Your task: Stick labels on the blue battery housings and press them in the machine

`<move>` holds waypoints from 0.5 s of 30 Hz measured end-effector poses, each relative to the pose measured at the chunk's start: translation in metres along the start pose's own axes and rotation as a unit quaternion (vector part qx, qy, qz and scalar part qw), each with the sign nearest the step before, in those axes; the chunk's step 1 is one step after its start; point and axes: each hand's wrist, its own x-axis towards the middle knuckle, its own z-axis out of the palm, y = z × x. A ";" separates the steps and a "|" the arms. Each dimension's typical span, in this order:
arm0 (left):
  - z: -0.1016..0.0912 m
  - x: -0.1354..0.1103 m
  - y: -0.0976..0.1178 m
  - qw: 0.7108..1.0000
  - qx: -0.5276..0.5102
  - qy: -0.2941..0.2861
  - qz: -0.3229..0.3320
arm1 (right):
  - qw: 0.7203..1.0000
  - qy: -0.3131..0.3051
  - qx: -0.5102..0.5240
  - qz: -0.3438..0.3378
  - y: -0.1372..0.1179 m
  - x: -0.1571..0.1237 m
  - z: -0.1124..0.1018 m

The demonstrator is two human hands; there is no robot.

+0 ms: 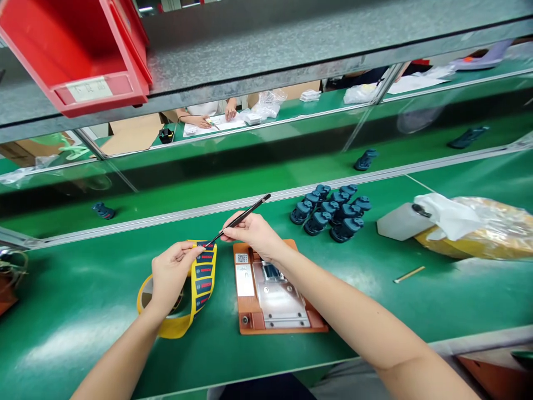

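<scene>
Peeling step, I'd judge: left hand (170, 278) pinches the yellow label strip (204, 283), right hand (250, 234) pinches a black pick (240, 220), its tip at the strip's top label (205, 245); next calls for lifting that label.

Bare left hand (169, 278) and right hand (254, 234), with dark clothing (266, 390) and grey cloth (345, 384) below.

The word "BOSCH" can be read in red on each of the dark blue labels (204, 271) carried by a yellow backing strip (213, 272). A QR code (242, 258) is seen on an orange fixture plate (245, 300), with a white sticker (245, 280) below it, unreadable. On a red plastic bin (66, 55), a white card (89, 89) is too blurred to be read.
</scene>
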 end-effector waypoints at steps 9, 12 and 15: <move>0.023 0.060 -0.002 0.933 0.340 -0.119 0.023 | 0.990 0.028 -0.133 -0.042 -0.025 -0.037 -0.055; 0.031 0.071 -0.006 0.908 0.389 -0.156 0.024 | 0.990 0.017 -0.142 -0.010 -0.031 -0.058 -0.079; 0.029 0.067 0.000 0.877 0.458 -0.143 0.028 | 0.993 0.009 -0.112 0.025 -0.025 -0.074 -0.097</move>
